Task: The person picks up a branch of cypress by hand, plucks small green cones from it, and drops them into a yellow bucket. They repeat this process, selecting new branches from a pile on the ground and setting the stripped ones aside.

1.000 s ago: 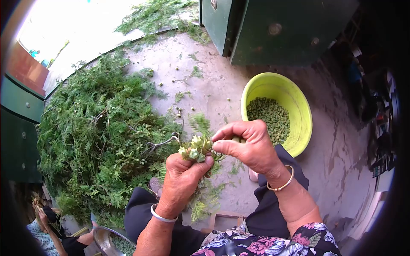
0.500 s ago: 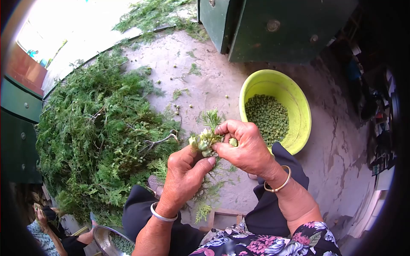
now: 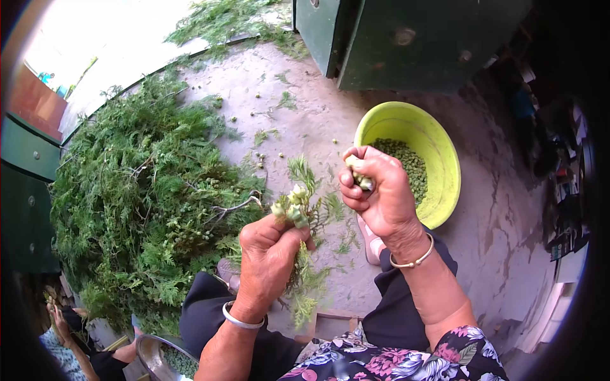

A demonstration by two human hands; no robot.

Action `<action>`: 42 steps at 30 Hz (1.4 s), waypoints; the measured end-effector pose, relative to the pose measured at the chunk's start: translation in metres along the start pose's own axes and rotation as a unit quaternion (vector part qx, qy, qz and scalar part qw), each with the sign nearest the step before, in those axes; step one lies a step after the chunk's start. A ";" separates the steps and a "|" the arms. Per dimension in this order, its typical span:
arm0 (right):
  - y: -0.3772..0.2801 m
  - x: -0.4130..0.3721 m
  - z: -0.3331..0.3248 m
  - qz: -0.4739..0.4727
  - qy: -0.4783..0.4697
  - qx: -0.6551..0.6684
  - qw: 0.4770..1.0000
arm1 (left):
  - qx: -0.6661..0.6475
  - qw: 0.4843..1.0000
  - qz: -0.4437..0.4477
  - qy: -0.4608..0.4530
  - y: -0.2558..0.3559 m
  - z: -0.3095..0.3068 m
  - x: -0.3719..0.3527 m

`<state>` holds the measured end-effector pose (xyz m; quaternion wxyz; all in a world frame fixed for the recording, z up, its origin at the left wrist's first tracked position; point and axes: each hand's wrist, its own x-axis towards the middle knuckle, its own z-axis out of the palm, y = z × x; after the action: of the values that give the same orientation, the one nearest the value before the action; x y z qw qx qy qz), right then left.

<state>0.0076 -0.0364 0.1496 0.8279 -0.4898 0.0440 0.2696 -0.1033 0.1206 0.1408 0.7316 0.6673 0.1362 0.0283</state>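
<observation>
Pinched in my left hand (image 3: 272, 251) is a green sprig (image 3: 304, 178) with pale green cones (image 3: 292, 208) at its top; its lower fronds hang below the fist. My right hand (image 3: 384, 190), beside the rim of a yellow-green basin (image 3: 441, 152), is curled around several picked cones (image 3: 363, 181). Small green cones (image 3: 406, 162) cover the bottom of the basin, partly hidden by that hand. The two hands are apart.
A large heap of green branches (image 3: 146, 203) lies on the left. Dark green cabinets (image 3: 406, 44) stand at the top. At the bottom left, another person's hands (image 3: 58, 320) show near a metal bowl (image 3: 151, 355) of cones.
My right hand has come away from the sprig and moved up and right towards the basin with cones in it. My left hand has shifted slightly left and down, still with the sprig.
</observation>
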 end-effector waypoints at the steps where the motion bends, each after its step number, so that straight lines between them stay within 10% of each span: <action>1: 0.000 0.001 -0.002 0.064 -0.038 0.128 0.989 | 0.003 1.000 0.002 0.013 -0.001 0.000 0.001; 6: 0.000 -0.008 0.010 0.079 -0.046 0.087 0.992 | 0.084 0.995 0.035 0.042 -0.008 -0.004 0.002; 12: 0.048 -0.019 0.027 -0.181 -0.078 -0.321 0.926 | 0.171 0.980 0.072 0.074 -0.009 0.001 0.000; 20: 0.043 -0.019 0.033 -0.263 -0.082 -0.418 0.865 | 0.221 0.958 0.172 0.062 -0.018 0.003 0.002; 28: 0.023 -0.021 0.027 -0.160 -0.119 -0.317 0.927 | 0.168 0.983 0.076 -0.009 -0.002 -0.002 -0.001; 34: 0.001 -0.014 0.015 0.075 -0.132 0.089 0.984 | 0.092 0.994 0.051 0.020 0.002 0.002 0.000; 42: 0.000 -0.021 0.014 -0.105 -0.122 -0.225 0.961 | 0.173 0.982 0.079 0.023 -0.004 -0.003 0.001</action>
<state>-0.0131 -0.0335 0.1642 0.7189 -0.6291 -0.1708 0.2413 -0.1032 0.1230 0.1366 0.5975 0.7915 0.1028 0.0770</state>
